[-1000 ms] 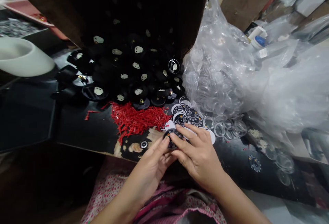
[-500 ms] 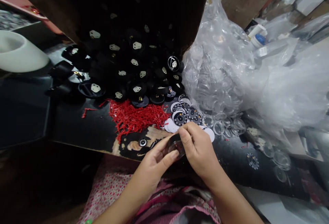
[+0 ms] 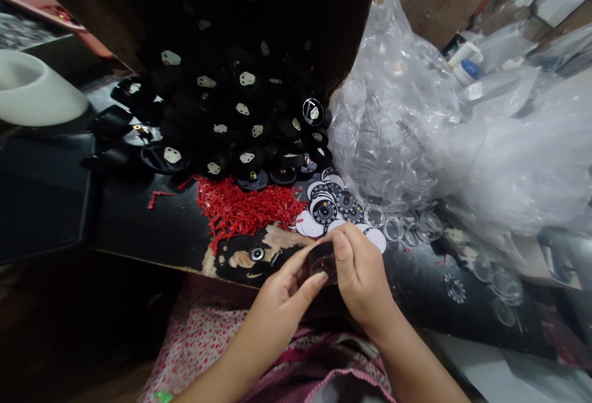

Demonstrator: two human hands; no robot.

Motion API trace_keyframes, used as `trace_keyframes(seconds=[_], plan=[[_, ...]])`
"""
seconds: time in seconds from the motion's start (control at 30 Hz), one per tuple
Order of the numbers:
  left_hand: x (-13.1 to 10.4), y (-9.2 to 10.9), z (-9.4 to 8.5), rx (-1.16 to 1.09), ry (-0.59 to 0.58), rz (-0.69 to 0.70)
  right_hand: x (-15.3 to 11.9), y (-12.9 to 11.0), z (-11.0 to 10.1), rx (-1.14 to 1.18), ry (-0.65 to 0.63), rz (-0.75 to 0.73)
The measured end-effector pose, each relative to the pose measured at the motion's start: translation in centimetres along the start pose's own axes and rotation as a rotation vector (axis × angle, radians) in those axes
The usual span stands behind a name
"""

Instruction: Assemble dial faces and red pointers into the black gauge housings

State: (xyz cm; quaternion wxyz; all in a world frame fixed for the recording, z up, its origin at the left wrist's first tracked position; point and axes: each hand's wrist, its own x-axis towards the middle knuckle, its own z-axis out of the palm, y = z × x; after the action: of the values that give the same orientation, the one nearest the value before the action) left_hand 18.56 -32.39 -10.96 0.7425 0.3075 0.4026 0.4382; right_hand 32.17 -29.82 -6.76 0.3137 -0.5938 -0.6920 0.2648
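A round black gauge housing is held between both hands just over the bench's front edge. My left hand grips it from the left, with the thumb across its lower face. From the right, my right hand is closed on its rim. Just beyond the hands lie printed black dials and white discs, beside a heap of red pointers. Many black housings with pale plates are piled behind the red heap.
Clear lenses lie near a large plastic bag of more lenses at right. A small metal ring is near the front edge. At left are a white cylinder and a dark tray.
Both hands and the black housing have shifted slightly to the right. The grip on the housing looks about the same.
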Motion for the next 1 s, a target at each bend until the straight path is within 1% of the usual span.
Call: trace_keyframes(seconds=[0.07,0.2,0.33,0.4,0.43,0.47,0.53,0.57,0.6,0.63,0.67,0.7,0.73,0.77,0.8,0.83,0.87,0.9,0.93,1.0], plan=[[-0.3,0.2,0.1,0.104,-0.031,0.04,0.2,0.0,0.3,-0.026,0.049,-0.008],[-0.7,0.6,-0.1,0.291,-0.073,0.095,0.5,0.1,0.5,-0.099,0.126,-0.103],[-0.5,0.8,-0.3,0.44,-0.066,0.133,0.6,-0.1,1.3,-0.07,0.146,-0.132],[-0.7,0.8,-1.0,0.478,-0.048,0.126,0.6,-0.3,1.6,-0.04,0.144,-0.145],[-1.1,0.7,-1.6,0.49,-0.041,0.108,0.7,-0.4,1.7,-0.021,0.113,-0.15],[-1.8,0.5,-2.6,0.503,-0.033,0.077,0.8,-0.5,1.6,0.009,0.052,-0.151],[-3.9,0.0,-5.4,0.544,0.02,0.007,0.9,-0.5,1.2,0.103,-0.123,-0.134],[-5.3,-0.2,-7.2,0.571,0.087,-0.013,1.0,-0.5,0.9,0.15,-0.191,-0.111],[-6.6,-0.4,-9.0,0.61,0.209,-0.002,1.1,-0.3,0.6,0.185,-0.227,-0.078],[-7.9,-0.3,-10.7,0.679,0.346,0.029,1.2,-0.2,0.3,0.2,-0.227,-0.039],[-8.9,-0.1,-12.2,0.774,0.492,0.084,1.3,-0.1,0.3,0.197,-0.216,-0.006],[-9.4,0.4,-13.2,0.863,0.625,0.16,1.4,-0.1,0.3,0.183,-0.212,0.011],[-9.4,1.1,-13.9,0.914,0.723,0.236,1.4,-0.3,0.6,0.171,-0.232,0.004],[-8.8,2.1,-14.1,0.936,0.766,0.303,1.5,-0.6,0.9,0.166,-0.273,-0.029],[-7.7,3.2,-13.9,0.921,0.755,0.359,1.5,-1.0,1.3,0.166,-0.321,-0.076],[-6.0,4.5,-13.4,0.902,0.694,0.403,1.5,-1.4,1.7,0.167,-0.362,-0.129],[-4.0,5.8,-12.9,0.919,0.594,0.427,1.5,-1.8,1.9,0.164,-0.386,-0.171],[-1.8,7.1,-12.3,0.93,0.556,0.492,1.4,-2.1,2.1,0.154,-0.394,-0.199],[0.5,8.3,-11.8,0.933,0.543,0.56,1.3,-2.2,2.2,0.138,-0.391,-0.206],[4.6,10.0,-11.3,0.921,0.535,0.611,1.1,-2.0,1.9,0.101,-0.374,-0.174]])
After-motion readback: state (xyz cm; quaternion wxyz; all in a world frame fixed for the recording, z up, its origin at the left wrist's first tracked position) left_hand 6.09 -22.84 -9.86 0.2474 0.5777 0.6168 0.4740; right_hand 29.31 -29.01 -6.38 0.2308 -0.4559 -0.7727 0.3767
